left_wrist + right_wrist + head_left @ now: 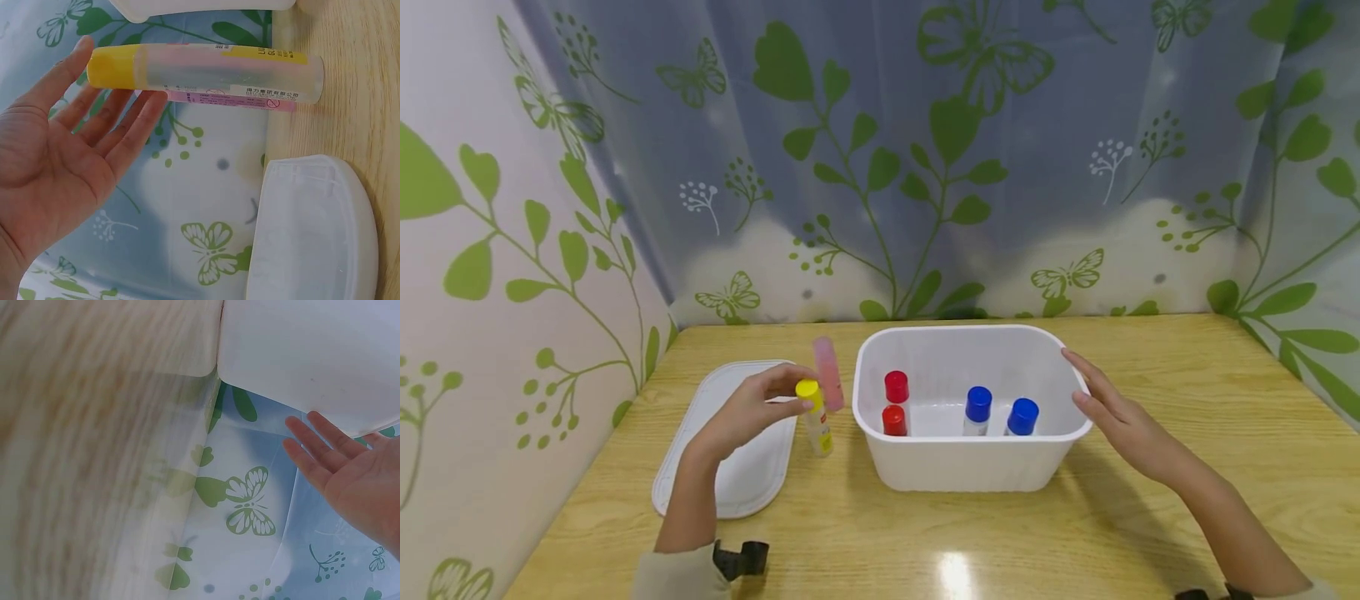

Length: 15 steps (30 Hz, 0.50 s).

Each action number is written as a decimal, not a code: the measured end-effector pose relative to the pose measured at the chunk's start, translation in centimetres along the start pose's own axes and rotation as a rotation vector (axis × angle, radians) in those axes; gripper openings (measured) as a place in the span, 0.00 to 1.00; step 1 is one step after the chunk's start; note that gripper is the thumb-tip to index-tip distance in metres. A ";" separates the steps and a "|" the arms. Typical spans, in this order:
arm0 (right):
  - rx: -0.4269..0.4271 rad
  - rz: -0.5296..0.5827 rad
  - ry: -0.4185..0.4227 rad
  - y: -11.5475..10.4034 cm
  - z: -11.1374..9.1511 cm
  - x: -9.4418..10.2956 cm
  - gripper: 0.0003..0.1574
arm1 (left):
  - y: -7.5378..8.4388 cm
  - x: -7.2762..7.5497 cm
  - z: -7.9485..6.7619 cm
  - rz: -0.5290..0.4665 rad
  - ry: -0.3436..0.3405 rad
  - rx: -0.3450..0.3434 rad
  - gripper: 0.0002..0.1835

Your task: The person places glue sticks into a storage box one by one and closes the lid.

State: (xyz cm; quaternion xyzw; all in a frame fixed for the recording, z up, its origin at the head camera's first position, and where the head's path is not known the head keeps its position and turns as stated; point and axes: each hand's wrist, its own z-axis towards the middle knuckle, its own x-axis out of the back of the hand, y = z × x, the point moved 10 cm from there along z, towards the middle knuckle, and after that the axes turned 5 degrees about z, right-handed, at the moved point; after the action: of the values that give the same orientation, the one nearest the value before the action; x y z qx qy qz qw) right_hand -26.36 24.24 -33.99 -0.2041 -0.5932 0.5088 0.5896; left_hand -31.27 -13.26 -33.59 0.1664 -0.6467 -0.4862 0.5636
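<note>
My left hand (752, 412) pinches the yellow cap of a clear glue bottle (819, 429), thumb on one side and fingers on the other. The bottle is upright, close to the tabletop; whether its base touches is hard to tell. Just behind it is a slim pink tube (828, 375), partly hidden by the bottle in the left wrist view. To the right, a white bin (962, 462) holds two red-capped bottles (896, 386) and two blue-capped bottles (978, 404). My right hand (1131, 425) rests against the bin's right rim with fingers extended.
A white lid (730, 483) lies flat on the wooden table (880, 542), left of the bin and under the left hand. A curtain (880, 167) with green leaves and butterflies hangs behind the table's far edge.
</note>
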 end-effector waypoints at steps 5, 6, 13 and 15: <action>-0.002 0.008 -0.003 0.1 0.0 0.0 0.34 | -0.4 -0.1 -0.2 -0.026 -0.008 0.035 0.22; -0.002 0.009 -0.004 0.1 0.0 0.0 0.34 | -0.4 -0.1 -0.2 -0.036 -0.013 0.035 0.22; 0.001 0.006 -0.002 0.0 0.0 0.0 0.33 | -0.6 -0.4 -0.1 -0.061 -0.015 0.035 0.18; 0.000 0.005 -0.002 -0.1 0.0 0.0 0.33 | -0.6 -0.4 0.0 -0.057 -0.009 0.032 0.18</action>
State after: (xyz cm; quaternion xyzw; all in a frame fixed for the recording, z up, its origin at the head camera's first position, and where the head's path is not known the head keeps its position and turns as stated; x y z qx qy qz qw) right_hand -26.37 24.15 -33.94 -0.2050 -0.5932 0.5105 0.5878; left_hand -31.32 -13.25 -34.36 0.1913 -0.6520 -0.4925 0.5439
